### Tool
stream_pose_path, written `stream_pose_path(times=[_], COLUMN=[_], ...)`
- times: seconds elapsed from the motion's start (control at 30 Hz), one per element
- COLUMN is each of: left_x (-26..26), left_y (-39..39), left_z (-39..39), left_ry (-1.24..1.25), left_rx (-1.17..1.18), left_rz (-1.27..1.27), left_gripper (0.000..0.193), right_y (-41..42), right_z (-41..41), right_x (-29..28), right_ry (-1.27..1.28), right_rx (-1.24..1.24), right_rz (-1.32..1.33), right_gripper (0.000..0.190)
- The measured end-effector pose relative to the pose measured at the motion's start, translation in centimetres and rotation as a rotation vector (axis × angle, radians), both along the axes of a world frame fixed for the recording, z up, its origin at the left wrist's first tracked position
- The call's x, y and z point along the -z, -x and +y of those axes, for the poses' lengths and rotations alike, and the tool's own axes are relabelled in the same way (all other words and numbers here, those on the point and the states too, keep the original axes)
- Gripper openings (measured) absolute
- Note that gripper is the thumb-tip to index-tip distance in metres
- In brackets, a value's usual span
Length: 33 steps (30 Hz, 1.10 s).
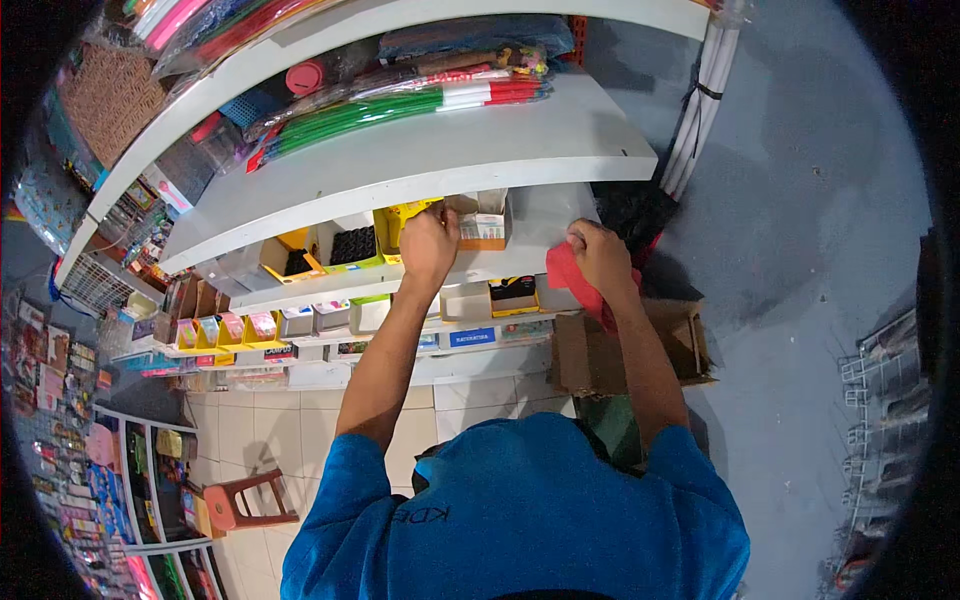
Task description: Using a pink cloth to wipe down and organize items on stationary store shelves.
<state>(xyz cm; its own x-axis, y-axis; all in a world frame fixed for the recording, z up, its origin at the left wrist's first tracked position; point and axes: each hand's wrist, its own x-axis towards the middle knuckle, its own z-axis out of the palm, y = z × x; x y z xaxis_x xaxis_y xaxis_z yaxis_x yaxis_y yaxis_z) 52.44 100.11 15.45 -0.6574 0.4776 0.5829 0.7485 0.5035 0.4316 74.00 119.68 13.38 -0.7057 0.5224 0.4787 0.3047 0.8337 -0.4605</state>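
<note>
My left hand (429, 247) is shut on the upper edge of a yellow cardboard box (390, 234) on a white shelf (540, 225). Pinched in my right hand (604, 259) is a red cloth (566, 266), which hangs down past the shelf's right end. Just right of my left hand stands a white and orange carton (484, 229). On the yellow box's other side sits a green-edged box holding black items (354, 245), and beyond it a yellow-orange box (291, 255) with dark contents. My left fingers partly hide the yellow box.
Above the hands, a white shelf board (450, 142) carries bundled green, white and red sticks (397, 109). Lower shelves hold small boxes (232, 330). A brown cardboard carton (592, 352) stands below my right arm. White pipes (701, 112) run along the wall; a plastic stool (251, 501) stands on the tiles.
</note>
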Motion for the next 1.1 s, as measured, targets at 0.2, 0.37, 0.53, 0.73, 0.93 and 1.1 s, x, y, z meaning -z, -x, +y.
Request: stream_pose_path(times=[0.2, 0.37, 0.53, 0.73, 0.93, 1.1], left_x=[-1.1, -1.1, -2.6, -2.2, -1.4, -0.9], left_y=[-0.9, -0.5, -1.2, 0.7, 1.6, 1.6], left_z=[-0.6, -2.1, -2.5, -1.5, -1.0, -1.0], left_ry=[-0.061, -0.243, -0.086, 0.095, 0.215, 0.212], left_rx=[0.012, 0.147, 0.168, 0.270, 0.293, 0.313], left_rz=[-0.088, -0.118, -0.100, -0.146, -0.345, 0.020], left_gripper=[0.034, 0.029, 0.023, 0.025, 0.024, 0.022], right_y=[0.6, 0.4, 3.7, 8.2, 8.2, 9.4], right_z=[-0.8, -3.3, -7.5, -6.6, -7.5, -7.9], right_x=[-0.7, -3.1, -6.5, -7.1, -5.8, -4.7], right_ry=[0.024, 0.049, 0.208, 0.127, 0.200, 0.147], right_rx=[-0.030, 0.015, -0.174, -0.202, -0.175, -0.065], right_rz=[0.066, 0.065, 0.091, 0.109, -0.043, -0.089], right_gripper=[0.018, 0.023, 0.024, 0.027, 0.026, 0.021])
